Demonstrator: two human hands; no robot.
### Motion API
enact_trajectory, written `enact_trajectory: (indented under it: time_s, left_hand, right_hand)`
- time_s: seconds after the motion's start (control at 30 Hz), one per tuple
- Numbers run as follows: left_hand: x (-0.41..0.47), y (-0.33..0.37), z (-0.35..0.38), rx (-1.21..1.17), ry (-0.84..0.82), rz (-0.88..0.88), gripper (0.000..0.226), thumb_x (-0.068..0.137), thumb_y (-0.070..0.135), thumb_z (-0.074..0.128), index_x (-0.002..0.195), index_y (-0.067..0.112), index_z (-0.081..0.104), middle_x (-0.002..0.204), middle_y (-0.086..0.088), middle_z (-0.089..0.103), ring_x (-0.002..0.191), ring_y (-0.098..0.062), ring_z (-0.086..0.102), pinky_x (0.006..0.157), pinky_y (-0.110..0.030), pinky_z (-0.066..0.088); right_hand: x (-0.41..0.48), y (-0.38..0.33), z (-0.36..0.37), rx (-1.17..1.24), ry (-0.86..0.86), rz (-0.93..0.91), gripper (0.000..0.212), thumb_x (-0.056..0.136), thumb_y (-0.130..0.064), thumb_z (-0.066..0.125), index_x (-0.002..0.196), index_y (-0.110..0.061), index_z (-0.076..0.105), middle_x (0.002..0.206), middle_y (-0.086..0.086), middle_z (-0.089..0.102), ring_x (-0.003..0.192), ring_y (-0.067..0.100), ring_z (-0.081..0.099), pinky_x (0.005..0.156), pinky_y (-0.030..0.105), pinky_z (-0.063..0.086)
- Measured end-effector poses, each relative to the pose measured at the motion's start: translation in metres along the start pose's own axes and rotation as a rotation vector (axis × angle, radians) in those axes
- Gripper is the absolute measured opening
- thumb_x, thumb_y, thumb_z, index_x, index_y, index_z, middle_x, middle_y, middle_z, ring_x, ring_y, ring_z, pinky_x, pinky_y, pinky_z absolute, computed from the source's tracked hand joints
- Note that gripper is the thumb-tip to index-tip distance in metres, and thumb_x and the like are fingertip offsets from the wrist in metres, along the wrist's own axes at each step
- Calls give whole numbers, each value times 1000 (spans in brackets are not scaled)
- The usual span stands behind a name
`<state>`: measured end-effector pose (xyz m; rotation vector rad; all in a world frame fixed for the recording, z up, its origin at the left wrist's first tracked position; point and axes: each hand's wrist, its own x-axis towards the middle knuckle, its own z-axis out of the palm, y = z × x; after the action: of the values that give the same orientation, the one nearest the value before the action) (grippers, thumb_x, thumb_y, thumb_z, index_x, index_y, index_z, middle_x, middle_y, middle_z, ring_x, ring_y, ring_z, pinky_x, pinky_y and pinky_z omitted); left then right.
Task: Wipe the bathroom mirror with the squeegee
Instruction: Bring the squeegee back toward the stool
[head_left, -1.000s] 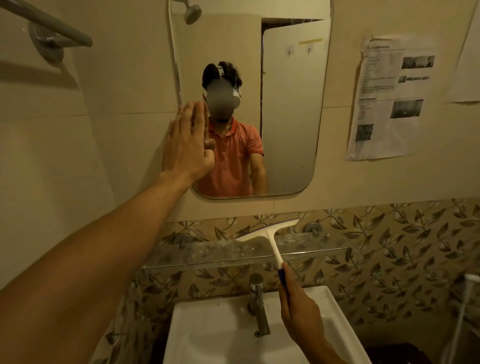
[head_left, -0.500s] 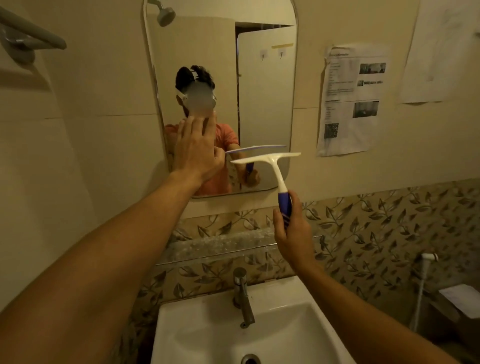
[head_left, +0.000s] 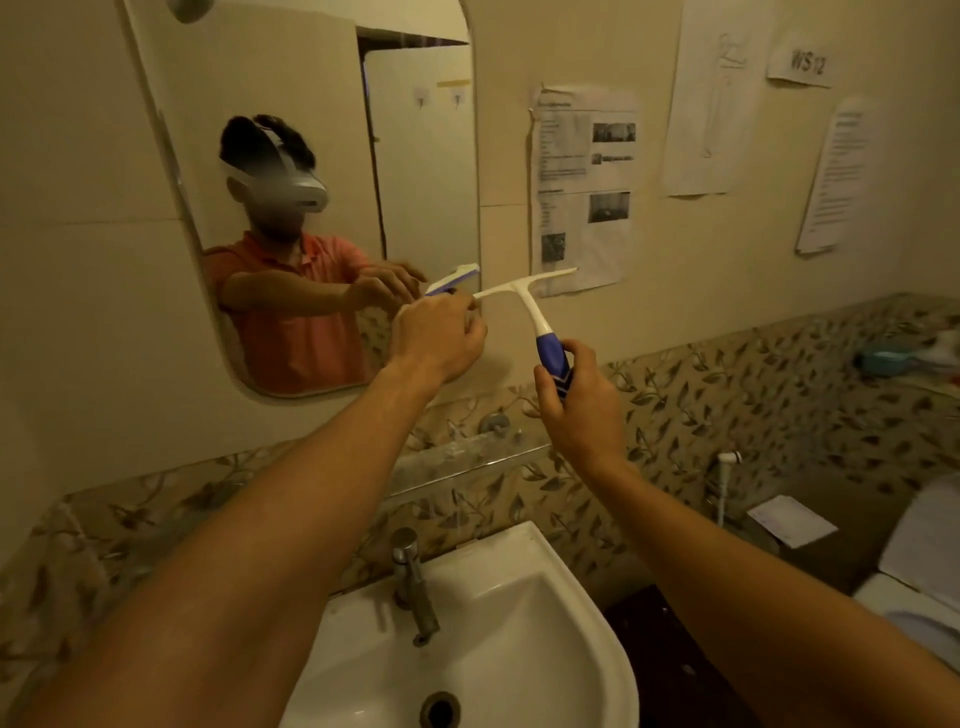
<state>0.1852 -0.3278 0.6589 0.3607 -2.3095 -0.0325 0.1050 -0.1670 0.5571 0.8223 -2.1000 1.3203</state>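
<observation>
The rounded wall mirror (head_left: 291, 78) hangs at the upper left and reflects a person in an orange shirt. A squeegee (head_left: 530, 299) with a white blade bar and a blue handle is held up in front of the mirror's lower right corner. My right hand (head_left: 576, 400) grips the blue handle from below. My left hand (head_left: 439, 338) is at the left end of the white blade, its fingers curled round that tip. The blade bar tilts up to the right, a little off the glass.
A white sink (head_left: 519, 649) with a metal tap (head_left: 413, 587) lies below. A glass shelf (head_left: 467, 452) runs along the leaf-patterned tiles. Paper sheets (head_left: 584, 187) are stuck to the wall at the right. A hose fitting (head_left: 727, 462) and a white toilet tank (head_left: 924, 561) stand at the right.
My left hand has come off the mirror glass and moved down and right to the blade's left end. My right hand has lifted the squeegee from the shelf to mirror height.
</observation>
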Motion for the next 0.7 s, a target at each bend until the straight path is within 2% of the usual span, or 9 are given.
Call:
enact_trajectory:
  time_s: [0.07,0.2,0.27,0.43,0.5,0.7]
  left_hand:
    - [2,20,19,-81,-88,-30,28,97,35,48,102,19,71,92,-2,71,77,-21,61,70,-35,50]
    - [8,66,57,-259,-193,-83,32,98,36,47,83,20,70,74,0,67,69,-20,62,65,-37,53]
    - [12,91,73,-304,-203,-109,37,97,40,45,77,21,69,71,1,65,67,-21,62,62,-36,50]
    - [19,144,118,-378,-254,-178,40,96,44,47,75,21,71,71,-1,68,68,-24,63,60,-33,51]
    - [22,161,138,-400,-269,-215,38,95,42,50,71,21,70,68,1,67,66,-23,64,56,-30,48]
    - [27,203,199,-539,-357,-337,36,96,43,57,78,20,77,71,3,73,64,-17,68,66,-33,57]
  right_hand:
    - [-1,14,-12,-47,17,16,43,99,-39,58,135,-22,44,101,-4,64,76,12,63,61,26,51]
    - [-3,52,-36,-138,35,43,42,98,-42,57,134,-23,46,102,-1,68,77,16,65,66,37,57]
    - [-3,74,-47,-171,29,62,43,99,-42,56,135,-22,47,99,-1,69,74,17,64,65,36,56]
    - [3,128,-71,-261,-2,85,45,99,-44,54,138,-21,49,93,-2,66,71,14,59,62,29,47]
    - [9,148,-76,-266,-21,83,47,99,-45,53,138,-20,49,94,-2,66,72,14,59,64,32,51]
    - [13,210,-88,-279,-92,81,45,99,-46,53,136,-20,49,97,0,67,74,15,60,64,34,53]
